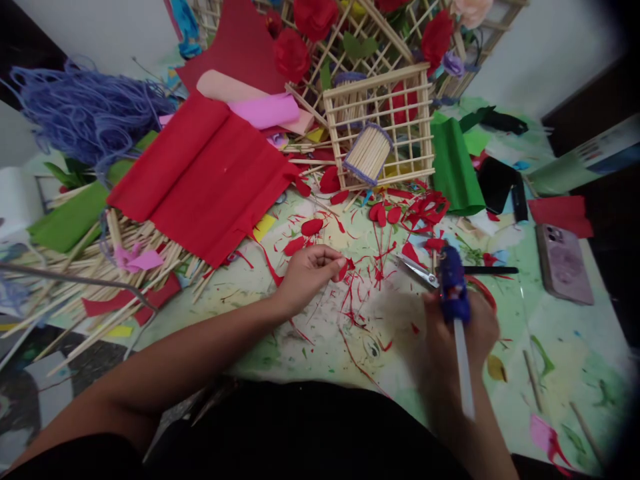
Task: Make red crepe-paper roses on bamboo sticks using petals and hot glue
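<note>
Between thumb and fingertips, my left hand (314, 273) pinches a small red paper petal (344, 269) above the middle of the table. My right hand (463, 330) is closed around a blue hot glue gun (453, 287), with a whitish glue stick (464, 373) jutting from its back end toward me. Just left of the glue gun lie scissors (419, 269) with silver blades. Several finished red petals (312, 227) on thin stems rest beyond my left hand, and red paper scraps (353, 300) are strewn between both hands.
A big sheet of red crepe paper (215, 173) covers bundled wooden sticks (145, 243) at left. Blue yarn (85, 110) is heaped behind. A stick lattice (380, 127) leans at the back among paper flowers (315, 17). Green crepe paper (456, 167) and a phone (565, 263) lie at right.
</note>
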A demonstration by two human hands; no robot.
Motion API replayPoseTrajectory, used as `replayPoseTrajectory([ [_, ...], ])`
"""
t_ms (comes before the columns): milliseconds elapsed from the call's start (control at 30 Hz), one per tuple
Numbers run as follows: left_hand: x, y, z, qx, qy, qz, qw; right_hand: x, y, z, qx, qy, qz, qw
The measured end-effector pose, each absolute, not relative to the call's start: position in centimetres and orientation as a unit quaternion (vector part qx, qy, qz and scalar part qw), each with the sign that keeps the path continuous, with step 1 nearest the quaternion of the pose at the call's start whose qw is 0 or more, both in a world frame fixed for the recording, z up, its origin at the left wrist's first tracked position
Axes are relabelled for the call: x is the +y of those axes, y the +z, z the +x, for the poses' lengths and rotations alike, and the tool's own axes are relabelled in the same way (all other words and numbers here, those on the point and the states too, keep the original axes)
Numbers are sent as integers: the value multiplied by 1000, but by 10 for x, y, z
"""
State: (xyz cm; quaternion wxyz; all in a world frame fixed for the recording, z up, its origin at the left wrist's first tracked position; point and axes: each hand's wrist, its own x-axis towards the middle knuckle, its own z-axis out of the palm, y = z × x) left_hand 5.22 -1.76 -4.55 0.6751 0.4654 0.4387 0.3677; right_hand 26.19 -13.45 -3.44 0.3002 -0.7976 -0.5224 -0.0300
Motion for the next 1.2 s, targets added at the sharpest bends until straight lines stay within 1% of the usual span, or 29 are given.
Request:
replayPoseTrajectory([
  [33,-17,-46,52,436,378,454,679,-132,-33,272,-510,-80,-818,254],
  [67,-16,-47,52,434,387,445,682,-129,-33,281,-500,-104,-829,226],
  [167,-15,-49,51,427,397,431,689,-125,-34,302,-505,-114,-844,141],
  [233,-15,-50,51,421,399,430,692,-125,-38,310,-510,-113,-845,112],
  [333,-16,-50,51,411,402,429,697,-127,-37,316,-515,-107,-845,96],
  [433,-16,-49,51,408,401,427,700,-132,-21,308,-528,-105,-836,104],
  [533,-16,-47,51,410,398,423,703,-130,2,281,-537,-126,-820,156],
  [600,-16,-45,51,409,396,422,706,-122,9,255,-589,-73,-776,211],
  [633,-16,-45,51,407,395,421,708,-116,9,241,-617,-36,-754,222],
  [700,-16,-44,50,401,397,418,712,-103,1,216,-657,35,-724,207],
  [767,-16,-44,50,397,401,413,715,-90,-10,197,-669,77,-720,170],
  [833,-16,-43,50,393,401,410,718,-83,-20,186,-664,89,-729,140],
  [900,-16,-43,50,392,399,409,721,-79,-27,182,-651,82,-743,132],
  [1000,-16,-42,50,393,393,409,723,-78,-33,183,-636,82,-753,147],
  [1200,-16,-43,50,400,390,410,721,-77,-40,189,-624,152,-737,211],
])
